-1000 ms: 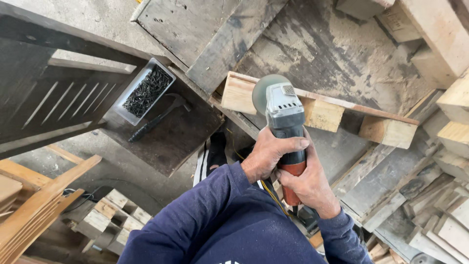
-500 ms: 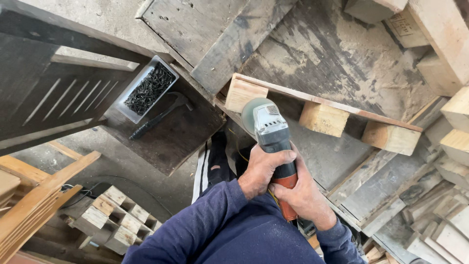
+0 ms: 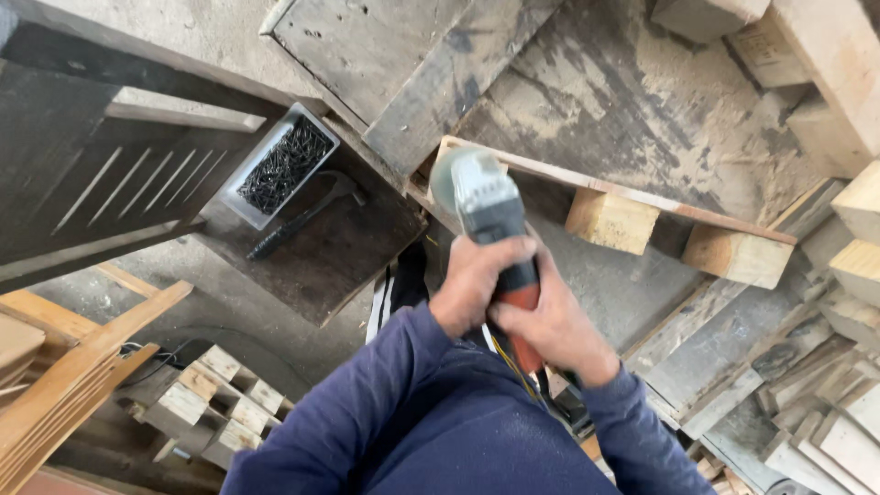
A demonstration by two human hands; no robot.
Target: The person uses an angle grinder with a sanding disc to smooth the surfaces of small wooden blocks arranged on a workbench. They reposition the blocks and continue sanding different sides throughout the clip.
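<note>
A tray of dark nails (image 3: 284,165) lies beside a hammer (image 3: 302,215).

A dusty concrete floor (image 3: 632,119) fills the top of the view, strewn with grey weathered planks (image 3: 440,82) toward twelve o'clock. Pale timber offcuts (image 3: 825,55) pile up from one to four o'clock. At ten o'clock stands a dark slatted panel (image 3: 101,192); stacked wooden blocks (image 3: 211,394) lie at eight. The even light is probably daylight.

1 grinder (image 3: 486,206), 1 hammer (image 3: 307,214), 1 nail tray (image 3: 282,165), 2 hands.
</note>
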